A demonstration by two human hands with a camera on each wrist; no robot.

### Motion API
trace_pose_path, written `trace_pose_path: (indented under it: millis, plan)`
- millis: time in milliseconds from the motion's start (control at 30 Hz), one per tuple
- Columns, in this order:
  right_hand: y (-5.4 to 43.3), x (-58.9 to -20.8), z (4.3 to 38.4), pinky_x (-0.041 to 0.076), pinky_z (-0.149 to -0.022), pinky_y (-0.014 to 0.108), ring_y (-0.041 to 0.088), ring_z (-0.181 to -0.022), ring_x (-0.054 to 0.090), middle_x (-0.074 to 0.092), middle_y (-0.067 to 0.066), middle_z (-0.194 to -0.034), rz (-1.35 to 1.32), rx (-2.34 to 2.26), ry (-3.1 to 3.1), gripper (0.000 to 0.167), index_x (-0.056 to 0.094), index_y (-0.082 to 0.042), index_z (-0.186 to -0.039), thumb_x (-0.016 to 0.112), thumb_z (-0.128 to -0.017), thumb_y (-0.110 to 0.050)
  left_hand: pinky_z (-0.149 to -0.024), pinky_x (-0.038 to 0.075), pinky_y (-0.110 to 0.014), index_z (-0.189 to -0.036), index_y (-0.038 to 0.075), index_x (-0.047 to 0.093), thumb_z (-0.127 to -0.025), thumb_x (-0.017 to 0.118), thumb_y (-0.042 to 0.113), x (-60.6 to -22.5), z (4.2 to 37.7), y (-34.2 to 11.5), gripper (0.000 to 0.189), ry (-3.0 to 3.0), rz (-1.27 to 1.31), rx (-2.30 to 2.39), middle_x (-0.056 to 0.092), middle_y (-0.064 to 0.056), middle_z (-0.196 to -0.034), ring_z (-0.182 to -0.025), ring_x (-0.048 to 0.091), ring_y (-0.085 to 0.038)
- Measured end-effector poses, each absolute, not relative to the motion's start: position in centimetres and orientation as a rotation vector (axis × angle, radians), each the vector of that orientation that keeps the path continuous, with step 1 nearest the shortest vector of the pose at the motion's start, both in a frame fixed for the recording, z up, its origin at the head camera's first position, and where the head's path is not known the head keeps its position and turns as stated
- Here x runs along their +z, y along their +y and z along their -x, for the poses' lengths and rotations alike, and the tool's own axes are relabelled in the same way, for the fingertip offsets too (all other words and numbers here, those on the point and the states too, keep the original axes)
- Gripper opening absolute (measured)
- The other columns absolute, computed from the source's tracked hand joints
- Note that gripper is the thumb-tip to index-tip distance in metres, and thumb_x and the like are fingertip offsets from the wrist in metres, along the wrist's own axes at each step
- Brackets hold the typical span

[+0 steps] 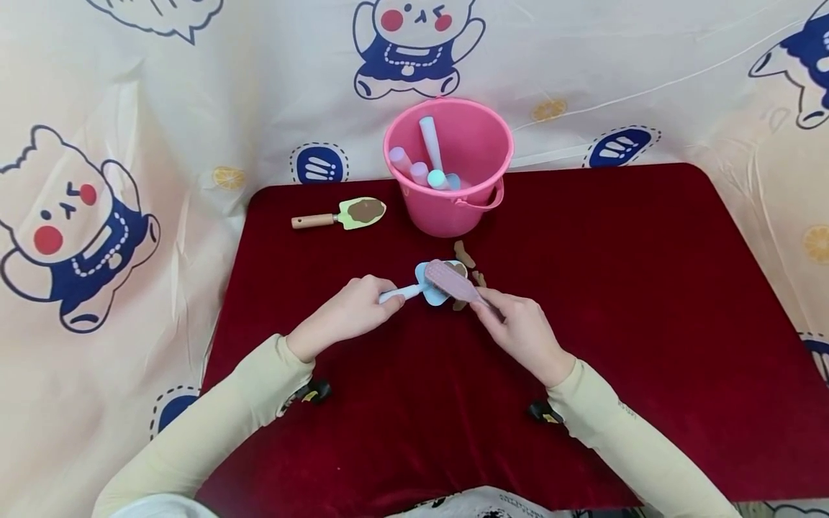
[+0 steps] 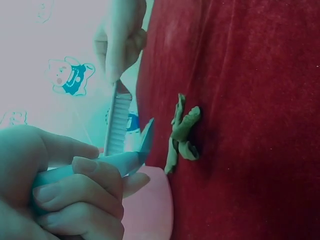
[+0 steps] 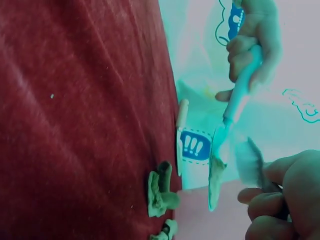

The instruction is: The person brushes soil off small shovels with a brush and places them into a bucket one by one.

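Observation:
My left hand (image 1: 352, 308) grips the handle of a small light-blue toy shovel (image 1: 437, 297), held above the red cloth. Brown clay-like stuff (image 3: 215, 182) coats part of its blade. In my right hand (image 1: 520, 329) is a mauve brush (image 1: 450, 280), pinched by the handle. From the head view, the brush head overlaps the shovel blade; whether the bristles touch it I cannot tell. The left wrist view shows the bristles (image 2: 118, 125) side-on behind the shovel. Several brown clay pieces (image 2: 184, 132) lie on the cloth below and beyond the blade.
Behind the hands stands a pink bucket (image 1: 443, 216) with several pastel-handled tools (image 1: 430, 140) inside. To its left lies a green trowel (image 1: 314, 221) with a wooden handle and brown stuff on its blade. A printed curtain (image 1: 291, 79) hangs behind the red-covered table (image 1: 648, 288).

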State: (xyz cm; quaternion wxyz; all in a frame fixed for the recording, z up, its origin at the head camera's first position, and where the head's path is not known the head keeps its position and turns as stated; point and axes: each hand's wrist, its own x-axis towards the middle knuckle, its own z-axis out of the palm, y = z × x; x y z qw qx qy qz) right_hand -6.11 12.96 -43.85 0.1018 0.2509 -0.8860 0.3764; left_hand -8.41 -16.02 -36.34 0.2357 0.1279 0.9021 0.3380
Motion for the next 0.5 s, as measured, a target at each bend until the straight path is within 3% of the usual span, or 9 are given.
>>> trace_pose_path:
  millis: [133, 333, 500]
  plan:
    - [12.51, -43.92, 6.0, 0.061, -0.08, 0.043, 0.022, -0.102, 0.075, 0.077, 0.008, -0.117, -0.782, 1.06, -2.645, 0.03, 0.074, -0.008, -0.127, 0.072, -0.1, -0.021, -0.049, 0.035, -0.026, -0.09, 0.006, 0.07, -0.104, 0.058, 0.022, -36.39, 8.39, -15.97, 0.025, 2.481, -0.353, 0.925, 0.048, 0.001, -0.06, -0.05, 0.041, -0.013]
    - [12.6, -44.13, 5.74, 0.06, -0.063, 0.045, 0.025, -0.086, 0.077, 0.078, 0.007, -0.107, -0.696, 0.931, -2.659, 0.029, 0.075, -0.011, -0.125, 0.073, -0.099, -0.023, -0.049, 0.036, -0.027, -0.087, 0.009, 0.069, -0.105, 0.058, 0.022, -36.3, 8.12, -16.13, 0.025, 2.485, -0.35, 0.924, 0.048, 0.0, -0.06, -0.049, 0.041, -0.014]
    - [12.82, -43.86, 5.7, 0.061, -0.072, 0.047, 0.027, -0.098, 0.076, 0.077, 0.01, -0.113, -0.673, 0.944, -2.65, 0.029, 0.075, -0.008, -0.125, 0.071, -0.1, -0.023, -0.048, 0.036, -0.028, -0.089, 0.008, 0.07, -0.104, 0.058, 0.022, -36.08, 8.08, -16.33, 0.024, 2.482, -0.351, 0.936, 0.049, 0.0, -0.06, -0.05, 0.041, -0.014]
